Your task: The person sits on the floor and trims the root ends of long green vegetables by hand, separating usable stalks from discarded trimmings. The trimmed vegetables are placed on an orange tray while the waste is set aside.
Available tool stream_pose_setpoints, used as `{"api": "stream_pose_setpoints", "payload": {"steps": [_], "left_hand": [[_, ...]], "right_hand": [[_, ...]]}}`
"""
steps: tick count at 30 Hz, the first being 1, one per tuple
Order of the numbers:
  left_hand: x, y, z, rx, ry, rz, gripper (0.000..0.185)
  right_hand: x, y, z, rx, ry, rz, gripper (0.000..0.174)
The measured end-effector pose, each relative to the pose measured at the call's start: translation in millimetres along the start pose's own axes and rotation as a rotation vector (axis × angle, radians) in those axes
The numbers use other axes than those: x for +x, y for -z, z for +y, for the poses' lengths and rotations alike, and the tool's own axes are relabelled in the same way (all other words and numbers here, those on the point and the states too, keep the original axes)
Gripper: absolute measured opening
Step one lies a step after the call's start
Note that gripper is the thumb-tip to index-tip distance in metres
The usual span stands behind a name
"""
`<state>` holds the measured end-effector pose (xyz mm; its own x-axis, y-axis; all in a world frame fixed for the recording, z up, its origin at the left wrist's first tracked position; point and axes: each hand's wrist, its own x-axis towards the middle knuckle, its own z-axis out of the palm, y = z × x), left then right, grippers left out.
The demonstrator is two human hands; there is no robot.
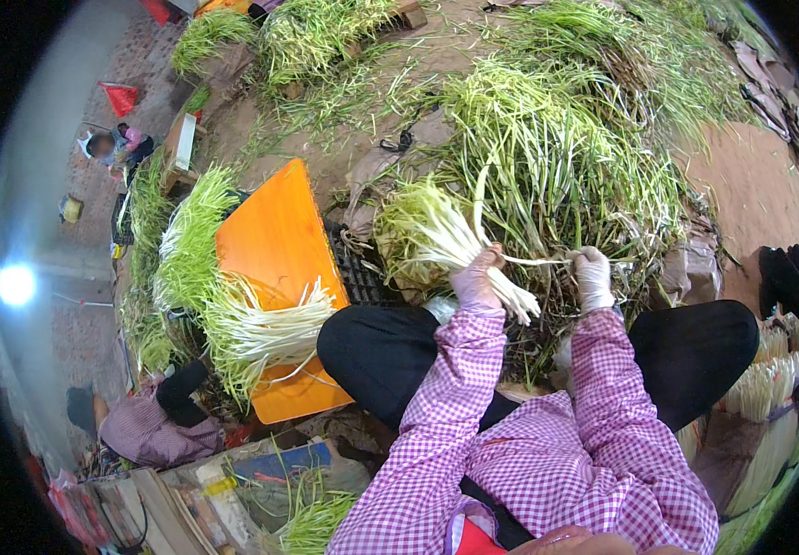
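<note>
My left hand [477, 283] is closed around a bunch of white-stemmed, chive-like greens [437, 232], whose leafy tops point up and left. The white stem ends stick out below that hand. Wearing a pale glove, my right hand [592, 279] has its fingers closed on a thin stalk [538, 261], which runs across from beside the bunch. Just beyond both hands lies a big heap of loose greens [552, 152], with dark, withered strands among the stems near my knees.
Left of my knee, an orange board [274, 222] carries trimmed white stalks [281, 322] beside a black plastic crate [357, 267]. A co-worker [156, 423] bends at lower left; another person [122, 146] sits farther off. Bundled pale stalks [763, 381] stand at right.
</note>
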<state>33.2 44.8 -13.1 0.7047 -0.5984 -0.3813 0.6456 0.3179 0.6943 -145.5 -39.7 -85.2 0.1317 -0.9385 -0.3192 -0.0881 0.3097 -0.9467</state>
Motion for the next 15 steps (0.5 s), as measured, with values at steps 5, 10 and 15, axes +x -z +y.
{"api": "stream_pose_setpoints", "payload": {"steps": [5,10,15], "left_hand": [[6,4,13,0.018,0.015,-0.233,0.047],[0,5,3,0.039,0.042,-0.309,0.051],[-2,9,-6,0.180,0.113,-0.364,0.058]], "right_hand": [[5,18,-13,-0.263,0.161,-0.136,0.022],[-11,-21,-53,-0.290,0.060,-0.465,0.048],[-12,-47,-60,-0.064,-0.250,-0.717,0.047]]}}
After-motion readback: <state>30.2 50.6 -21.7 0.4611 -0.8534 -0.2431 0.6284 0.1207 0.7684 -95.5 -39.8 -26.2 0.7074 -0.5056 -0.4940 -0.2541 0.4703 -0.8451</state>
